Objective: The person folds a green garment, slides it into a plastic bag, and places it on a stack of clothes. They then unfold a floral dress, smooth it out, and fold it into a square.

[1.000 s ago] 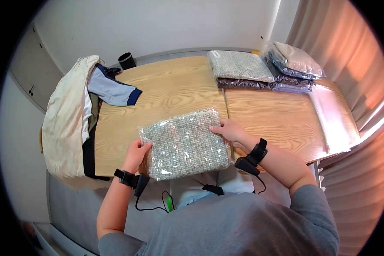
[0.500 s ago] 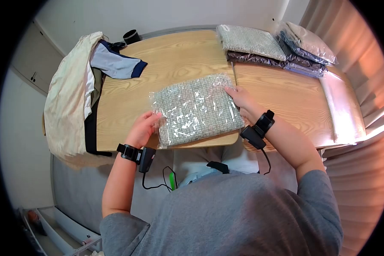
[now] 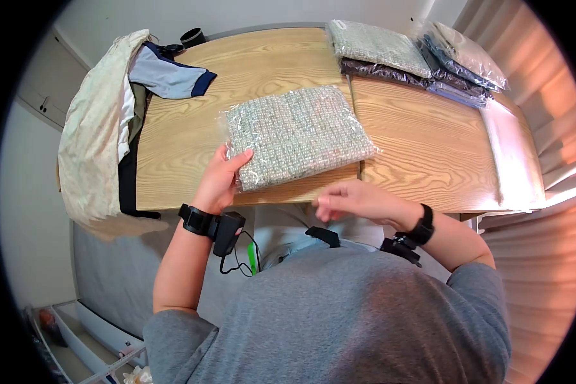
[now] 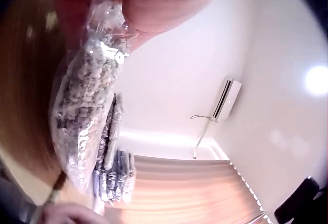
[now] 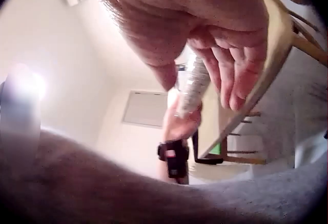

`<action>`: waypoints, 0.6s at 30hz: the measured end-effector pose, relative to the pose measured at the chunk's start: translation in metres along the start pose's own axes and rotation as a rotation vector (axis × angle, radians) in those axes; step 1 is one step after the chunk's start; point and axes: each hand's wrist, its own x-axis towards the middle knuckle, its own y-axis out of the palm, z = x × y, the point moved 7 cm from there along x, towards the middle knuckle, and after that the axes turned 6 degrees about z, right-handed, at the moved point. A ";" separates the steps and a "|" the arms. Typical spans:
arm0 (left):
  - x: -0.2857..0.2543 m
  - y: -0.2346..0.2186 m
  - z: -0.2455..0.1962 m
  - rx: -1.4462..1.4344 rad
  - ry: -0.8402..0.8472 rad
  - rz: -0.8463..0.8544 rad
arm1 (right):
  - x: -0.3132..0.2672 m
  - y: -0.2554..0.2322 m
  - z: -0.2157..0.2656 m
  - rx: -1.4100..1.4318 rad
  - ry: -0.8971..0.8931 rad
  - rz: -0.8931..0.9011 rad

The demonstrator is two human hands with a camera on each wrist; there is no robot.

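A folded grey-green tweed garment in a clear plastic bag [image 3: 301, 136] lies at a slant over the front part of the table. My left hand [image 3: 219, 180] grips its near left edge, thumb on top and fingers underneath. In the left wrist view the bagged garment [image 4: 84, 106] appears edge-on, its end pinched in that hand. Just off the table's front edge, to the right and nearer the body, is my right hand [image 3: 360, 201], apart from the bag and holding nothing. The right wrist view shows its fingers [image 5: 243, 67] loosely bent, the thumb apart from them.
Bagged folded garments [image 3: 377, 54] are stacked at the back right, beside another bagged pile [image 3: 467, 57]. Flat clear plastic [image 3: 509, 153] lies along the right side. Loose clothes [image 3: 96, 141] drape over the left end, with a grey-blue sleeve [image 3: 169, 77]. A black cylinder [image 3: 192, 37] stands behind.
My right hand has let go of the bag's right edge and drawn back toward the body. My left hand has firmed its hold, thumb now on top. The head view has tilted downward.
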 end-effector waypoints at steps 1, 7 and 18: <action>-0.001 0.004 -0.001 0.000 0.004 0.005 | 0.010 -0.005 -0.012 -0.004 -0.001 -0.005; -0.007 0.017 0.010 -0.147 0.013 0.026 | 0.040 -0.028 0.014 1.133 -0.558 -0.051; -0.026 -0.031 0.029 0.098 0.070 -0.231 | 0.003 -0.042 0.076 1.038 -0.522 -0.228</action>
